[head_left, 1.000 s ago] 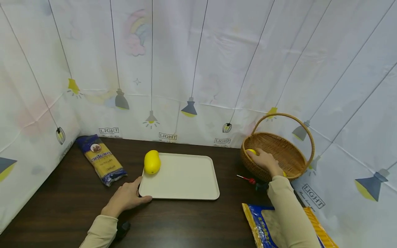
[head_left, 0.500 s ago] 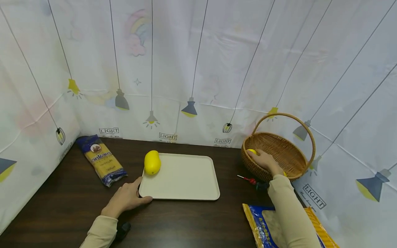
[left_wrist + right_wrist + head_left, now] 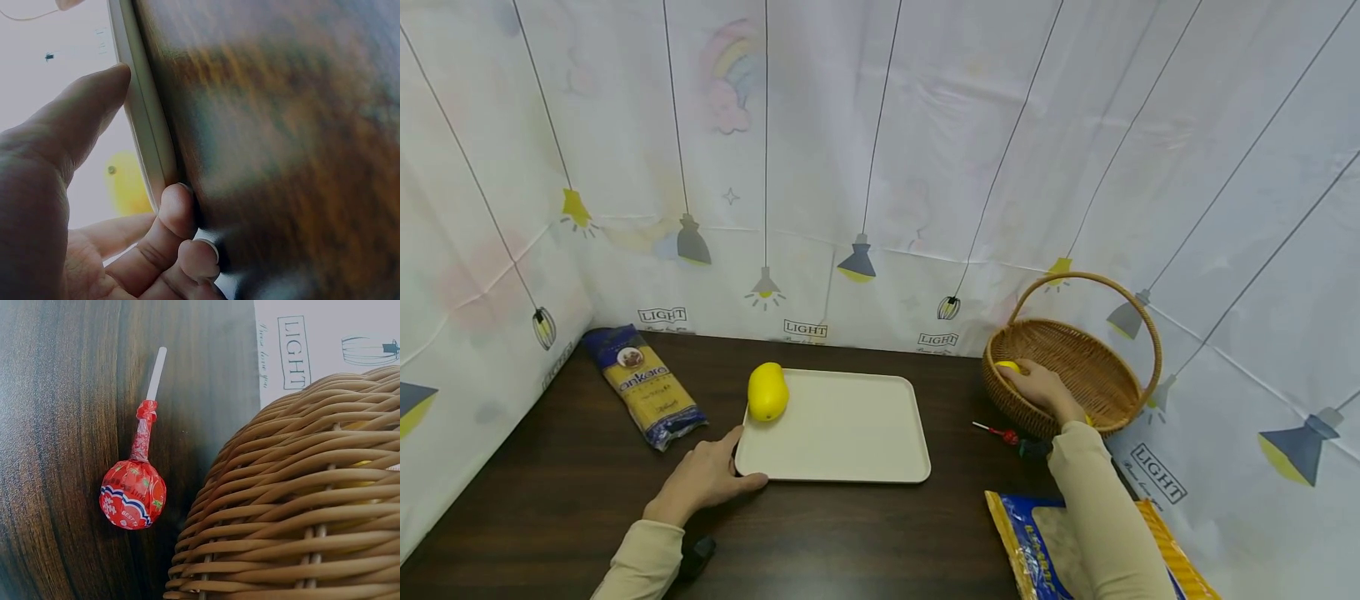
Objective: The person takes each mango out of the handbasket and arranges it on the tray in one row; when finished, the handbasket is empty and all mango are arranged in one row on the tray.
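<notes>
At the near left corner of a cream tray (image 3: pixel 850 425), my left hand (image 3: pixel 703 479) grips the edge. In the left wrist view the thumb (image 3: pixel 103 100) lies along the tray's rim (image 3: pixel 148 125) and the other fingers curl at its side. A yellow lemon (image 3: pixel 767 392) lies on the tray's left end. On the right, my right hand (image 3: pixel 1041 390) reaches into a wicker basket (image 3: pixel 1075 354) and holds another lemon (image 3: pixel 1009 366), mostly covered by the fingers. A further bit of yellow shows by the wrist. The right wrist view shows the basket's outer wall (image 3: pixel 294 506), not the hand.
A red-wrapped lollipop (image 3: pixel 1007 436) lies just left of the basket. A blue and yellow ankara packet (image 3: pixel 651 383) rests at the back left. Under the right forearm lies a larger blue and yellow bag (image 3: pixel 1045 533). A printed white curtain (image 3: pixel 880 167) borders the dark table.
</notes>
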A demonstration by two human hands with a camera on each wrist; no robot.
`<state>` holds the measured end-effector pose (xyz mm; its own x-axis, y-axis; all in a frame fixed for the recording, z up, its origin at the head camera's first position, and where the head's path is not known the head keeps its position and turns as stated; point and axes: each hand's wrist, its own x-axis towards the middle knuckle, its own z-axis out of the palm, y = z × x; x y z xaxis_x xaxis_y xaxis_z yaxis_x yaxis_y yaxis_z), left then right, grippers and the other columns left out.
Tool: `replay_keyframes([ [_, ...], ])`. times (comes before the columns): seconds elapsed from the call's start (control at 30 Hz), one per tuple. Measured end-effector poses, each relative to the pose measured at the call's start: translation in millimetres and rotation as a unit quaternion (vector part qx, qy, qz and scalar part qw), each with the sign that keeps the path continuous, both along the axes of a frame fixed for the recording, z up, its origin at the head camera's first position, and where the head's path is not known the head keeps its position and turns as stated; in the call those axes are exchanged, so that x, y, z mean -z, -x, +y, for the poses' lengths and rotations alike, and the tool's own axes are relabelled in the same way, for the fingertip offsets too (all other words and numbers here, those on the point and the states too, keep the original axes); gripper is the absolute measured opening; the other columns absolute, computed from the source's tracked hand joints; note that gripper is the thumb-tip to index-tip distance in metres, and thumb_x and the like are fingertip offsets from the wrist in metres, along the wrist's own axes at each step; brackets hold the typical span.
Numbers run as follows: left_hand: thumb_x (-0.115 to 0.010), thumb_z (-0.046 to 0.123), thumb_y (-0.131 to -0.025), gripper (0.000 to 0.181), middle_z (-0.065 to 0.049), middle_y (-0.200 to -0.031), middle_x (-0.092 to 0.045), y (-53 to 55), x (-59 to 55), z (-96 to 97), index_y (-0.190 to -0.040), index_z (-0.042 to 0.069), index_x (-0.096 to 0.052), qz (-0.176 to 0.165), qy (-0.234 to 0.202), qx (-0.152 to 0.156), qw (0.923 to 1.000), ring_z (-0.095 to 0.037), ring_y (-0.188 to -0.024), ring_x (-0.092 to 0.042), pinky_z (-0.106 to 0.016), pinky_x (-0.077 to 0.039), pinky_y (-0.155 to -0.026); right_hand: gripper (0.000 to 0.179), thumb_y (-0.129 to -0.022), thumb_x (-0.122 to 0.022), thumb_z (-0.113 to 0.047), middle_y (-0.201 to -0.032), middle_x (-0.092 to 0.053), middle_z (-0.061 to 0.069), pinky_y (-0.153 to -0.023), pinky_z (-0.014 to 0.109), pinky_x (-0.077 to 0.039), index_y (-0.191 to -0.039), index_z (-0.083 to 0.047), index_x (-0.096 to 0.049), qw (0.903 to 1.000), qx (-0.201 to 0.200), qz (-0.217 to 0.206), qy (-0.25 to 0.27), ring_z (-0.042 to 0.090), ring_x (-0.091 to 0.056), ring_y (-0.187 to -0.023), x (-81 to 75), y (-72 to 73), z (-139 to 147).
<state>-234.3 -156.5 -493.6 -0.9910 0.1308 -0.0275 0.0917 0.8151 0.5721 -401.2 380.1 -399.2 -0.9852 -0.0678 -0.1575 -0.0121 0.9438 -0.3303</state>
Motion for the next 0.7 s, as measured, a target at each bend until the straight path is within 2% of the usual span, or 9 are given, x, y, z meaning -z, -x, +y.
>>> replay_keyframes([
  [0.4, -0.079, 0.055, -0.079, 0.092, 0.001, -0.067, -0.055, 0.0, -0.8, 0.3, -0.148, 0.006, -0.045, 0.002, 0.000, 0.000, 1.0000, -0.013, -0.061, -0.050, -0.030, -0.040, -0.060, 0.096, -0.098, -0.032, -0.073, -0.161, -0.021, 0.033, -0.115, 0.068, -0.024, -0.160, -0.001, -0.018, 0.9996, 0.004, -0.003, 0.028, 0.059, -0.023, -0.144, 2.6, 0.8, 4.4],
  [0.7, -0.079, 0.054, -0.079, 0.091, 0.001, -0.065, -0.054, 0.3, -0.7, 0.6, -0.149, 0.006, -0.044, 0.000, -0.002, 0.000, 1.0000, -0.013, -0.059, -0.049, -0.030, -0.039, -0.060, 0.087, -0.102, -0.033, -0.064, -0.159, -0.024, 0.035, -0.114, 0.068, -0.026, -0.158, 0.002, -0.021, 0.9995, -0.004, 0.010, 0.031, 0.059, -0.026, -0.143, -2.3, -2.8, 3.0],
])
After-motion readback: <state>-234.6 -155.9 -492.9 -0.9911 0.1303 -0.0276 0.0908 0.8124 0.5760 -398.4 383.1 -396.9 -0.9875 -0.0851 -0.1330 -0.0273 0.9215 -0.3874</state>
